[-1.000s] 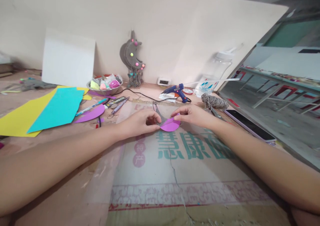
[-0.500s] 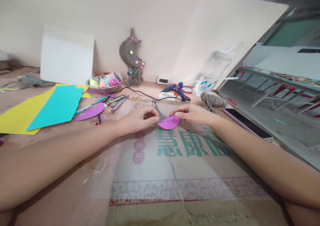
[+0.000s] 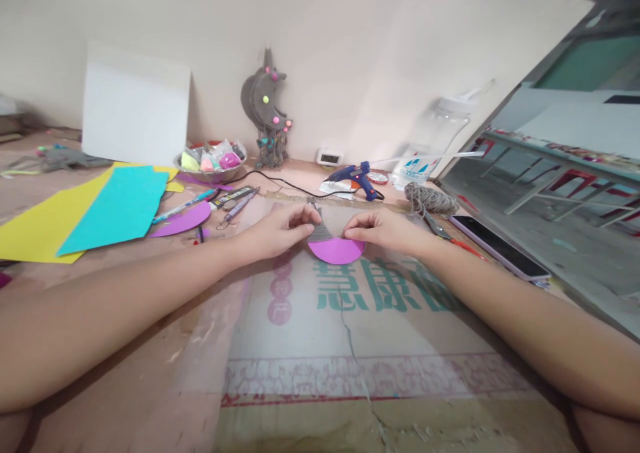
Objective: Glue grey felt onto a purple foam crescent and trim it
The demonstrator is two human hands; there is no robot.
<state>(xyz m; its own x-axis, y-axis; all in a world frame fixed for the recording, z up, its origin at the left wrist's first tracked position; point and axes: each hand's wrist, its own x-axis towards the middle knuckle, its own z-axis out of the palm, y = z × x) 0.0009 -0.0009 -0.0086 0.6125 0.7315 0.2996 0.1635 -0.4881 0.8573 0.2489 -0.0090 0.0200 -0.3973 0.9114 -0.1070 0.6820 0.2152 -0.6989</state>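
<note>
Between my hands is a purple paper piece [image 3: 337, 251] with a rounded lower edge, held just above the cardboard [image 3: 295, 353]. A grey yarn-wrapped crescent [image 3: 324, 230] lies against its upper edge. My left hand [image 3: 283, 233] pinches the crescent's left side with thumb and fingers, close to the paper's left corner. On the other side, my right hand [image 3: 387, 230] has its thumb and fingertips closed at the paper's upper right edge. The fingers partly hide how crescent and paper meet.
A blue glue gun [image 3: 361, 178] rests behind my hands, near a grey yarn ball [image 3: 430, 198], scissors [image 3: 440, 227] and a phone [image 3: 500, 246]. Leftward are cyan paper [image 3: 117, 209], yellow paper [image 3: 45, 229], pens [image 3: 233, 203] and a bowl [image 3: 220, 175]. A decorated grey moon [image 3: 260, 99] hangs behind.
The purple paper now shows a wider rounded face below the crescent. Both hands stay close to it, and the right fingertips have shifted slightly. The whole view has moved a little.
</note>
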